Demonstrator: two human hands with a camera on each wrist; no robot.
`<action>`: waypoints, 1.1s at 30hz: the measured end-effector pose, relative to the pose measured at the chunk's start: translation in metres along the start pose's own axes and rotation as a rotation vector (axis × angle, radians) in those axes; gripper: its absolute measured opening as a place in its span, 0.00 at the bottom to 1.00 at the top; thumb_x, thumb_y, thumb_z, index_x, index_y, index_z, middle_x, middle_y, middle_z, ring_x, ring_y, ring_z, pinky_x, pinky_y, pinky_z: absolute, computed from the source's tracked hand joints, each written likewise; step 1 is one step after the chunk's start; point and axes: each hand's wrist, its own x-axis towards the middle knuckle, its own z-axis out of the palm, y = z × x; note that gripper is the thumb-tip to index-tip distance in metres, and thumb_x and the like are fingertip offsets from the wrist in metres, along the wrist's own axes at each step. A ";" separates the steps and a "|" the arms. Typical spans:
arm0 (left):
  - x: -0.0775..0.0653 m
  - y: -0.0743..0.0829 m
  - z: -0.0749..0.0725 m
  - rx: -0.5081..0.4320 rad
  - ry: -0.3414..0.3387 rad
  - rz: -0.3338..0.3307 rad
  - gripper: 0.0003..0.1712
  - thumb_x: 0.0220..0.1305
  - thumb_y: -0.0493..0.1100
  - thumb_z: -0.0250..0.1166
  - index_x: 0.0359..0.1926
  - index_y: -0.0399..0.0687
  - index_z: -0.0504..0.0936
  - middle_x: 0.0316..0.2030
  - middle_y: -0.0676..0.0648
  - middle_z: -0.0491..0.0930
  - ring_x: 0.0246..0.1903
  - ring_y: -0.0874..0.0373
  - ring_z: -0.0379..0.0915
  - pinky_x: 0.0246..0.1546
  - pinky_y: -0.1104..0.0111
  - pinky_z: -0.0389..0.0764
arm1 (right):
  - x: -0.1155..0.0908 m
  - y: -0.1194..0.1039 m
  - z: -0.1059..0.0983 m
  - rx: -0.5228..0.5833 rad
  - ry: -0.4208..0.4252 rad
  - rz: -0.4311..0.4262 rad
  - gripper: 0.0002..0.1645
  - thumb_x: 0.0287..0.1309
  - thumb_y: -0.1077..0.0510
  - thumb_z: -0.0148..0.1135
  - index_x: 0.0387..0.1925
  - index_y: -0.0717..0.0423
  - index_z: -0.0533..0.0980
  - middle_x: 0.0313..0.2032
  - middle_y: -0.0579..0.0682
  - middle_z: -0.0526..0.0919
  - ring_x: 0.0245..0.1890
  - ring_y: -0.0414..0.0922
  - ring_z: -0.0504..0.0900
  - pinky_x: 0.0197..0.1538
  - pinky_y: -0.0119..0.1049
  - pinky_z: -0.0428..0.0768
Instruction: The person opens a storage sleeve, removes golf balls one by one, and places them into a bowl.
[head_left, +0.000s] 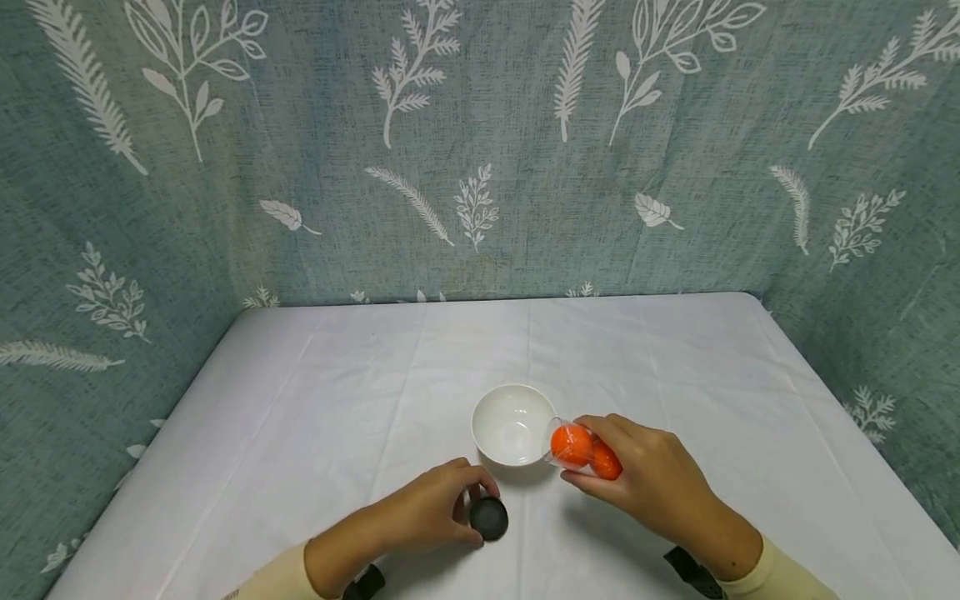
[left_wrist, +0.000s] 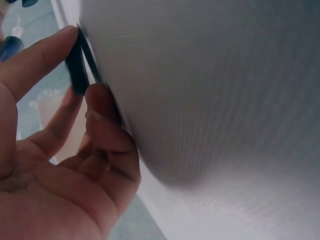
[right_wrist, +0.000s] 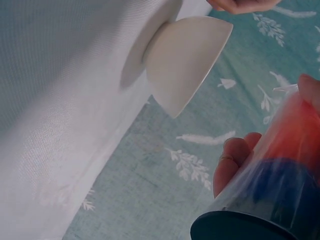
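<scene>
My right hand (head_left: pixel 645 475) grips a clear plastic tube (right_wrist: pixel 240 200) tilted with its mouth at the right rim of a white bowl (head_left: pixel 504 421). Orange balls (head_left: pixel 572 445) sit inside the tube near the mouth. Farther down, toward the dark base (right_wrist: pixel 240 227), something blue (right_wrist: pixel 282 185) shows through the wall; the head view has it hidden behind my fingers. In front of the bowl, my left hand (head_left: pixel 438 508) pinches a round black lid (head_left: pixel 489 518) by its edge, close over the table. From the left wrist, the lid (left_wrist: pixel 77 67) appears edge-on between the fingertips.
A white cloth covers the table (head_left: pixel 360 375). Green-grey fabric with white leaf prints (head_left: pixel 480 150) walls off the back and both sides. Dark bands (head_left: pixel 693 571) are at both wrists.
</scene>
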 end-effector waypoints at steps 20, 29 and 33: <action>-0.011 0.006 0.002 0.123 0.049 0.028 0.28 0.49 0.47 0.80 0.51 0.61 0.78 0.41 0.57 0.74 0.30 0.71 0.67 0.34 0.77 0.72 | -0.001 0.002 0.003 -0.040 -0.043 0.034 0.31 0.39 0.41 0.82 0.45 0.49 0.82 0.37 0.43 0.87 0.27 0.33 0.78 0.28 0.26 0.78; -0.006 0.037 -0.019 0.021 0.303 0.119 0.15 0.63 0.50 0.71 0.50 0.61 0.80 0.42 0.58 0.78 0.37 0.67 0.74 0.34 0.75 0.77 | -0.002 0.002 0.003 -0.062 -0.076 0.073 0.32 0.39 0.39 0.82 0.46 0.48 0.82 0.37 0.43 0.87 0.27 0.32 0.79 0.30 0.27 0.80; 0.003 0.048 -0.020 -0.076 0.427 0.172 0.16 0.66 0.50 0.69 0.53 0.63 0.78 0.43 0.59 0.78 0.41 0.66 0.76 0.40 0.71 0.80 | -0.001 0.003 0.004 -0.064 -0.066 0.055 0.31 0.39 0.39 0.81 0.45 0.47 0.82 0.36 0.41 0.86 0.26 0.31 0.77 0.29 0.26 0.78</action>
